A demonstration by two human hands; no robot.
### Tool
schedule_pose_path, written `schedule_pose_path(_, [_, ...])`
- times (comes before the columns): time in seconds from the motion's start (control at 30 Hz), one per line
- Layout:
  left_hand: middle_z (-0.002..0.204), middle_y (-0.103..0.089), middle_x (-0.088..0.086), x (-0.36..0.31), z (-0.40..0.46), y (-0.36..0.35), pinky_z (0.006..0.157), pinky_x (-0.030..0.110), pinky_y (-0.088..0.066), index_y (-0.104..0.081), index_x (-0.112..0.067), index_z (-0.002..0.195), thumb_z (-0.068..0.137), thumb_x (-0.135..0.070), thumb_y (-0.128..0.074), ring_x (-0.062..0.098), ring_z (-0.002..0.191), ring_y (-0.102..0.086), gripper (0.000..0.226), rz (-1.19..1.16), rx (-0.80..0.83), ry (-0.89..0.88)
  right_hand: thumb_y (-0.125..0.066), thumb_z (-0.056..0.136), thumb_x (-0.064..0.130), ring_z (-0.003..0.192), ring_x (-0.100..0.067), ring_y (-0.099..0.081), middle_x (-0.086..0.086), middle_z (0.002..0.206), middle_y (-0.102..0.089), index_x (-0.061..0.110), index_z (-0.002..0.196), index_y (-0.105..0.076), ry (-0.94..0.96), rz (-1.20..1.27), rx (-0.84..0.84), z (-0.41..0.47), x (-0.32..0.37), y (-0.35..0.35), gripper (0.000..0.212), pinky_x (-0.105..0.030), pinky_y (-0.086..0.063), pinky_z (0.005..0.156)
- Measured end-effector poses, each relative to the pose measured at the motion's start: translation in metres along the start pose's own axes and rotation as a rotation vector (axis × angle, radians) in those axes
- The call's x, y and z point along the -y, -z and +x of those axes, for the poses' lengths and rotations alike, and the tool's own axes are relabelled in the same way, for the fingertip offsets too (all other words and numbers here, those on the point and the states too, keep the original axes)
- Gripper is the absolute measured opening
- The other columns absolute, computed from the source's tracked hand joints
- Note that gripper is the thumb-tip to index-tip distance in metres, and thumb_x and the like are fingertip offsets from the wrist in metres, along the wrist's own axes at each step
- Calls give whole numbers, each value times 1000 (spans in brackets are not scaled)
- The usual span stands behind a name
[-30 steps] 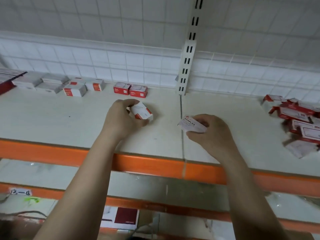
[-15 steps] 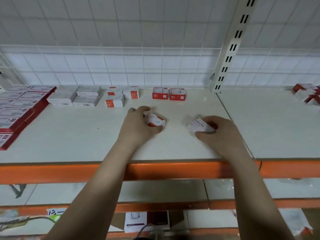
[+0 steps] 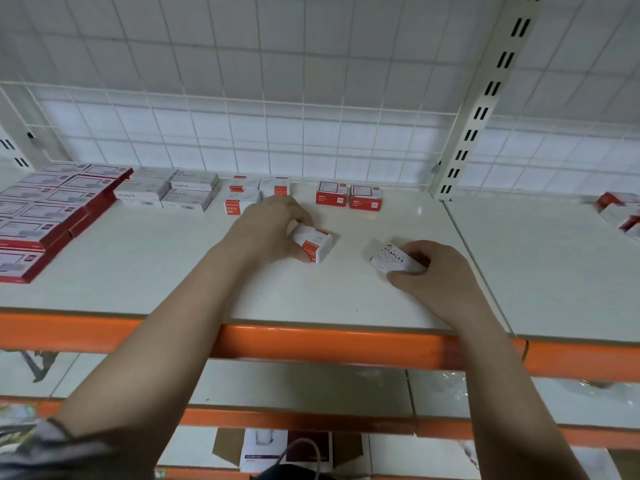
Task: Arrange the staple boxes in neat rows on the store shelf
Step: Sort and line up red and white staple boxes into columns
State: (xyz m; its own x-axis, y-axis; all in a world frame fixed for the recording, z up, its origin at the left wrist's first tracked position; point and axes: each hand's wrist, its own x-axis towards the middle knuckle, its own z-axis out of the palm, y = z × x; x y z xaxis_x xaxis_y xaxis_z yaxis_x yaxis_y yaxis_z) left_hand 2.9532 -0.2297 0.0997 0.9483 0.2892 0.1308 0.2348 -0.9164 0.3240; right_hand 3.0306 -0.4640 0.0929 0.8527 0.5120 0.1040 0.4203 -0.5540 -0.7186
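My left hand (image 3: 268, 232) grips a small white staple box with a red corner (image 3: 314, 242), tilted just above the white shelf (image 3: 173, 271). To its right my right hand (image 3: 434, 275) holds a white box printed STAPLES (image 3: 391, 259), its near end under my fingers. Along the back wall stand rows of boxes: two red ones (image 3: 348, 197), white-and-red ones (image 3: 256, 194), grey-white STAPLES boxes (image 3: 173, 192), and larger red-sided flat boxes (image 3: 48, 209) at the far left.
A loose heap of red and white boxes (image 3: 620, 213) lies at the right edge, beyond the slotted white upright (image 3: 485, 98). A wire grid backs the shelf. The orange front beam (image 3: 329, 344) runs under my forearms, with lower shelves beneath.
The view has swung left, so the left-hand rows came into sight and the heap slid to the right edge. Both hands, each holding its box, moved left along the shelf.
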Motion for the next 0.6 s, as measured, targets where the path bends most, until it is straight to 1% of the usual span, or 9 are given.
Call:
schedule_pose_path(0.07, [113, -56, -3, 6, 6, 1, 91, 35, -41, -63, -25, 112, 63, -40, -81, 19, 111, -49, 55, 9, -95, 50, -72, 72, 16, 81, -8, -58, 8, 88, -64, 23, 89, -64, 2, 10, 5, 1, -1, 0, 20, -9, -38, 58])
schedule_pose_path(0.13, [112, -58, 2, 14, 15, 3, 92, 38, -43, -64, -22, 112, 62, -44, -80, 23, 110, -51, 56, -11, -186, 102, -73, 72, 16, 76, -3, -56, 9, 87, -64, 24, 88, -64, 3, 15, 8, 3, -1, 0, 20, -7, -38, 55])
schedule_pose_path(0.2, [113, -58, 4, 21, 24, 7, 92, 38, -43, -65, -21, 112, 62, -46, -79, 24, 110, -51, 58, -16, -221, 168, -72, 72, 15, 73, 2, -55, 8, 86, -64, 23, 86, -64, -2, 32, 9, 5, -2, -1, 19, -5, -39, 55])
schedule_pose_path(0.27, [115, -57, 4, 27, 33, 9, 93, 37, -41, -65, -21, 114, 63, -46, -79, 24, 113, -48, 58, -3, -218, 216, -72, 72, 15, 74, 0, -55, 8, 86, -64, 23, 87, -65, -4, 37, 19, 6, -2, -1, 19, -4, -39, 55])
schedule_pose_path(0.4, [120, -55, 4, 36, 41, 7, 98, 39, -34, -63, -23, 117, 67, -46, -76, 25, 118, -45, 56, 43, -176, 265, -72, 73, 15, 80, -8, -57, 8, 87, -63, 25, 86, -63, -2, 19, 37, 8, -3, -2, 19, -8, -38, 57])
schedule_pose_path(0.53, [121, -53, 7, 45, 43, 2, 100, 41, -35, -60, -21, 120, 70, -43, -75, 27, 118, -43, 57, 45, -148, 280, -72, 72, 15, 84, -12, -59, 5, 90, -65, 22, 89, -65, -5, 11, 41, 13, -5, -1, 20, -14, -40, 63])
schedule_pose_path(0.6, [120, -53, 8, 47, 43, 1, 100, 41, -36, -60, -20, 120, 69, -43, -76, 28, 118, -43, 58, 37, -145, 280, -72, 72, 14, 83, -11, -58, 6, 89, -65, 22, 89, -66, -5, 10, 41, 15, -6, -1, 19, -12, -40, 61])
